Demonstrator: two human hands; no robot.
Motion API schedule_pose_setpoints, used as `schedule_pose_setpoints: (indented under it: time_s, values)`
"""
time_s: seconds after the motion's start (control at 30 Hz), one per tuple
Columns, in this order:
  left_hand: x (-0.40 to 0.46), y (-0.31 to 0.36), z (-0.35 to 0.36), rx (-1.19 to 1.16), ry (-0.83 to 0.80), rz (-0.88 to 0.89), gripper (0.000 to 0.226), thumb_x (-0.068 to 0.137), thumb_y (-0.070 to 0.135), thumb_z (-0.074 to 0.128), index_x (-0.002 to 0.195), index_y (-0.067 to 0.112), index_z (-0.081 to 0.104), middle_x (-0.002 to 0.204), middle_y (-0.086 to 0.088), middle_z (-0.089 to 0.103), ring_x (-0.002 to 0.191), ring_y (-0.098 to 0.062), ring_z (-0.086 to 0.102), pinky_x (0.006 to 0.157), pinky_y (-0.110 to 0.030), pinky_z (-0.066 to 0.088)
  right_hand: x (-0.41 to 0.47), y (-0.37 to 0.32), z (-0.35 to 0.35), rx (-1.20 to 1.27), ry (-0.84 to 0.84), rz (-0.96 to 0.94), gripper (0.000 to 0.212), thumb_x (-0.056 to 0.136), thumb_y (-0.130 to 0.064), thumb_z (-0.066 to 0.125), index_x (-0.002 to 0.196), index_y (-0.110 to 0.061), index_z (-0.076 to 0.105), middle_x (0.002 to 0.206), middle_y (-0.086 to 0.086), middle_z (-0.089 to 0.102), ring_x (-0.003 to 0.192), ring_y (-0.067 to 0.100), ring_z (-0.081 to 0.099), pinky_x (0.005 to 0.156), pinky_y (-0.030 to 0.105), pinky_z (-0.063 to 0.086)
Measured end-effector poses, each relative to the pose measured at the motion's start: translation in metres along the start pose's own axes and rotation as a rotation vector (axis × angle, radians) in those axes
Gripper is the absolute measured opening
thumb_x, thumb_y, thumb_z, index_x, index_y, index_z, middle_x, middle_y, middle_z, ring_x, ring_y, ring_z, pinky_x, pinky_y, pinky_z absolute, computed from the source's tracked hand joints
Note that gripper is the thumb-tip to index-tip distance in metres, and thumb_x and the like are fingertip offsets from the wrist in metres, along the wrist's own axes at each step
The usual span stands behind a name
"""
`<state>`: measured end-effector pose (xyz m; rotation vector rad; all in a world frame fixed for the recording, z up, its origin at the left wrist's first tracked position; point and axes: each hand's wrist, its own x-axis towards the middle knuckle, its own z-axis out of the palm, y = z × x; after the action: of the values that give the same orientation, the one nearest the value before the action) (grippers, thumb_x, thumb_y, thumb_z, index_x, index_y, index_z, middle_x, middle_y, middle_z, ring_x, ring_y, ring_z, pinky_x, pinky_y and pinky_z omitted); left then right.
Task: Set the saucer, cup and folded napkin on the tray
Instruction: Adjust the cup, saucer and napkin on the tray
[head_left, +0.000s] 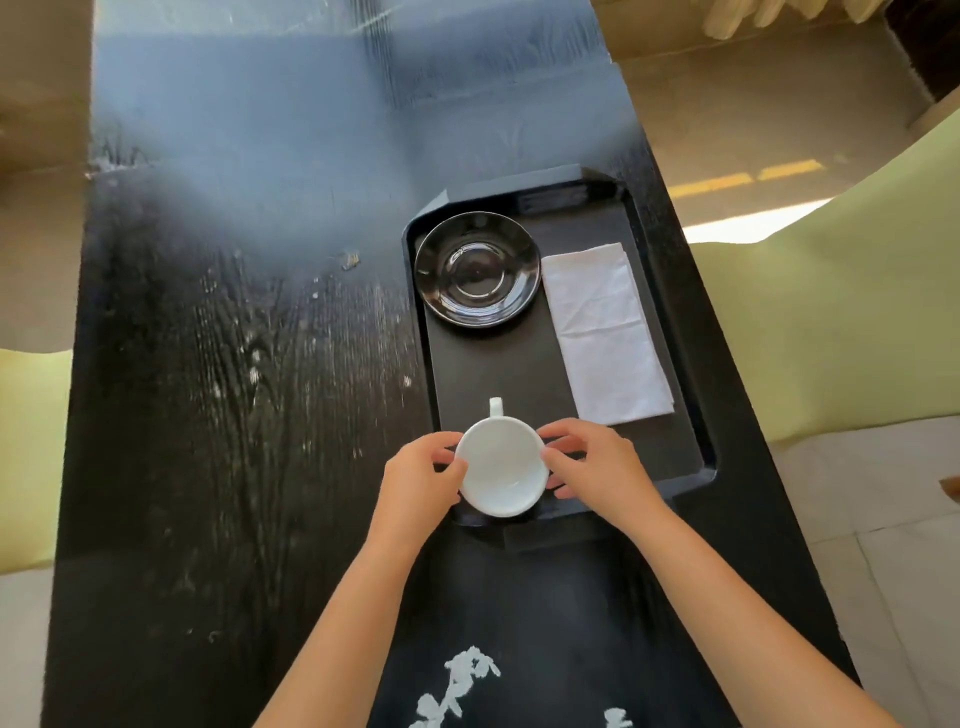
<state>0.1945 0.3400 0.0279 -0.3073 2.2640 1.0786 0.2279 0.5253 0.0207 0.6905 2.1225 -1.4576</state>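
Note:
A black rectangular tray (498, 364) lies on the right half of a dark wooden table. At its far left end sits an empty glossy black saucer (476, 269). A folded white napkin (605, 332) lies along the tray's right side. An empty white cup (503, 466) is at the tray's near left end, handle pointing away from me. My left hand (418, 480) grips the cup's left rim and my right hand (592, 465) grips its right rim. Whether the cup rests on the tray or hovers just above it is unclear.
The worn black table (234, 389) stretches away to the left of the tray and beyond it. Pale yellow-green seat cushions (841, 312) flank the table on both sides. My dark patterned clothing shows at the bottom edge.

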Motion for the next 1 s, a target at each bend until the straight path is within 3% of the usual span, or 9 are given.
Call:
schedule_pose_setpoints:
  time_s: [0.1, 0.23, 0.67, 0.87, 1.0]
  values:
    - [0.006, 0.002, 0.003, -0.105, 0.045, 0.049, 0.03, 0.091, 0.015, 0.058, 0.12, 0.018, 0.064, 0.112, -0.004, 0.069, 0.091, -0.013, 0.064, 0.066, -0.018, 0.054, 0.005, -0.004, -0.002, 0.009, 0.034, -0.035, 0.021, 0.089, -0.015, 0.059, 0.109, -0.018, 0.065, 0.095, 0.002, 0.07, 0.077, 0.012, 0.069, 0.066, 0.026, 0.06]
    - [0.014, 0.007, 0.006, -0.178, 0.082, 0.049, 0.029, 0.091, 0.015, 0.058, 0.119, 0.017, 0.065, 0.114, -0.004, 0.068, 0.099, -0.017, 0.064, 0.067, -0.02, 0.055, 0.016, -0.01, -0.009, 0.011, 0.05, -0.072, 0.02, 0.089, -0.015, 0.059, 0.107, -0.019, 0.065, 0.093, 0.0, 0.068, 0.076, 0.011, 0.068, 0.06, 0.02, 0.057]
    - [0.023, 0.008, 0.014, -0.271, 0.178, 0.087, 0.028, 0.091, 0.017, 0.058, 0.117, 0.017, 0.067, 0.108, -0.003, 0.071, 0.091, -0.018, 0.068, 0.07, -0.031, 0.06, 0.032, -0.013, -0.012, -0.015, 0.107, -0.128, 0.017, 0.091, -0.021, 0.059, 0.105, -0.02, 0.066, 0.09, -0.007, 0.063, 0.075, 0.008, 0.065, 0.06, 0.016, 0.053]
    - [0.033, 0.005, 0.006, -0.223, 0.221, 0.051, 0.038, 0.088, 0.033, 0.059, 0.124, 0.02, 0.06, 0.103, 0.003, 0.069, 0.091, -0.012, 0.067, 0.086, -0.041, 0.056, 0.047, -0.019, -0.02, -0.032, 0.2, -0.076, 0.02, 0.085, -0.033, 0.064, 0.102, -0.022, 0.066, 0.095, -0.003, 0.067, 0.087, 0.018, 0.068, 0.083, 0.041, 0.057]
    - [0.082, 0.025, -0.024, -0.178, 0.288, 0.041, 0.041, 0.091, 0.031, 0.055, 0.125, 0.008, 0.057, 0.1, -0.004, 0.069, 0.079, -0.014, 0.069, 0.08, -0.038, 0.058, 0.077, -0.046, -0.033, 0.019, 0.297, -0.064, 0.024, 0.086, -0.029, 0.063, 0.104, -0.013, 0.063, 0.092, 0.003, 0.065, 0.082, 0.025, 0.069, 0.083, 0.046, 0.057]
